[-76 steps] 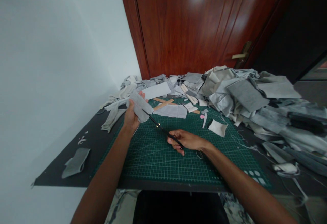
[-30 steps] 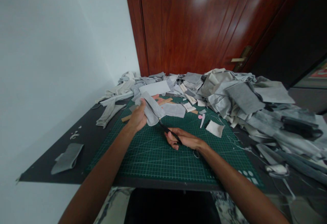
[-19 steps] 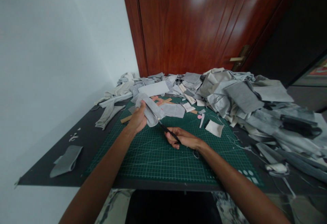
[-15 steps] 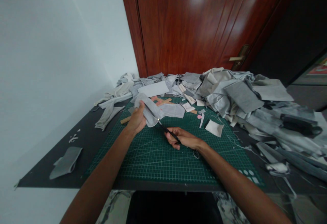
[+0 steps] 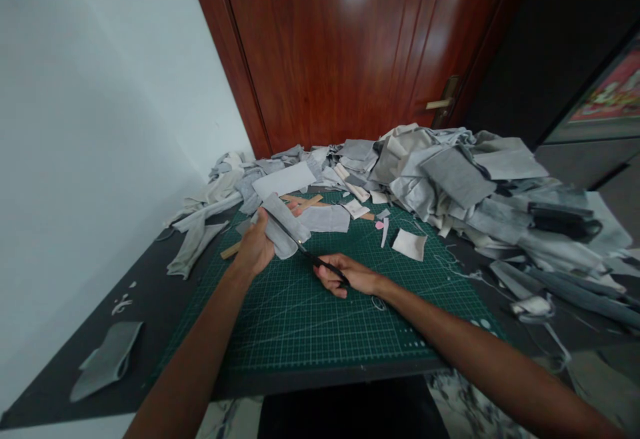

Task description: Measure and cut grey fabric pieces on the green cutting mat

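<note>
My left hand [image 5: 259, 244] is closed on a piece of grey fabric [image 5: 281, 237], held above the cutting mat [image 5: 300, 332]. The thumb lies on top of the cloth, and fingertips show at its far edge. My right hand [image 5: 343, 275] grips black-handled scissors [image 5: 316, 260], with the blades pointing up and left into the cloth. Cloth lies on both sides of the blades; whether they are open or closed I cannot tell. Behind the held piece, a flat light-grey fabric piece [image 5: 325, 218] rests on the mat near wooden strips [image 5: 311, 203].
A large heap of grey fabric [image 5: 455, 182] covers the table's back and right. Small scraps, a pale square [image 5: 409, 244] and loose threads lie on the mat's right. A folded grey piece [image 5: 109, 359] sits at the left, beside the white wall [image 5: 100, 159]. Behind stands a wooden door [image 5: 340, 59].
The camera view has turned slightly right, so everything sits further left. The held fabric is tilted a little differently, with left fingertips now showing beyond it. Both hands keep their grips.
</note>
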`<act>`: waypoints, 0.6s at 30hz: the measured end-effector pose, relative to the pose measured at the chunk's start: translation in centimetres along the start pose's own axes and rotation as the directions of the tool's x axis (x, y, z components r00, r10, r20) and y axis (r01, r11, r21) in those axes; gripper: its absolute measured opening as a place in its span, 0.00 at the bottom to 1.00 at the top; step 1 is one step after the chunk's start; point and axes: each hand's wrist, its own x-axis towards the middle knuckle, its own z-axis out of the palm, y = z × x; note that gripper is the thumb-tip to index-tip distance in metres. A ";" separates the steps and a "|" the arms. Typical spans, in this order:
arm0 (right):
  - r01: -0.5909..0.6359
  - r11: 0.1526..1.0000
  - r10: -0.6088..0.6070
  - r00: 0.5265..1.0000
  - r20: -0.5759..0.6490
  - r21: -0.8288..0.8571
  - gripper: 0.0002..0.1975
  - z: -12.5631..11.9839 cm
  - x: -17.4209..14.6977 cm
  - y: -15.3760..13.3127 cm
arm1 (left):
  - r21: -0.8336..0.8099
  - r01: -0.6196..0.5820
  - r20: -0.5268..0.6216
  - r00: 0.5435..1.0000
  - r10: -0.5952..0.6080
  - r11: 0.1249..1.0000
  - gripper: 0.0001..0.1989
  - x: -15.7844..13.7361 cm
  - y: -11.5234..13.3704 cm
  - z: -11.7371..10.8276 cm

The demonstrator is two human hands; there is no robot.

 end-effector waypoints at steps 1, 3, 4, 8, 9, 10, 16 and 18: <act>0.008 1.000 -0.008 1.000 -0.004 0.002 0.24 0.0 0.0 0.1 | 0.005 0.002 0.008 1.000 -0.002 1.000 0.26 0.2 0.0 0.1; 0.023 1.000 -0.023 1.000 -0.017 -0.001 0.25 0.0 -0.1 0.2 | 0.018 -0.001 0.048 0.999 0.000 1.000 0.27 0.7 -0.1 0.4; 0.032 0.999 -0.032 0.999 -0.025 -0.004 0.25 0.0 -0.1 0.2 | 0.024 0.001 0.077 0.997 -0.003 1.000 0.27 1.0 -0.2 0.6; 0.109 0.994 -0.112 0.987 -0.117 -0.029 0.27 -0.1 -0.2 0.2 | 0.065 0.046 0.190 0.980 -0.057 0.997 0.28 2.6 0.2 2.6; 0.136 0.990 -0.140 0.979 -0.146 -0.042 0.27 -0.3 -0.2 0.1 | 0.082 0.052 0.220 0.973 -0.069 0.995 0.28 3.0 0.4 3.3; 0.161 0.985 -0.168 0.971 -0.171 -0.055 0.27 -0.5 -0.2 0.1 | 0.103 0.045 0.248 0.966 -0.070 0.994 0.27 3.4 0.6 4.1; 0.259 0.963 -0.270 0.937 -0.222 -0.077 0.26 -2.6 -0.5 -1.1 | 0.175 0.002 0.388 0.919 -0.071 0.984 0.29 6.2 0.6 7.5; 0.263 0.960 -0.278 0.932 -0.231 -0.094 0.27 -3.3 -0.7 -1.5 | 0.174 0.001 0.403 0.912 -0.072 0.985 0.32 7.0 0.3 8.1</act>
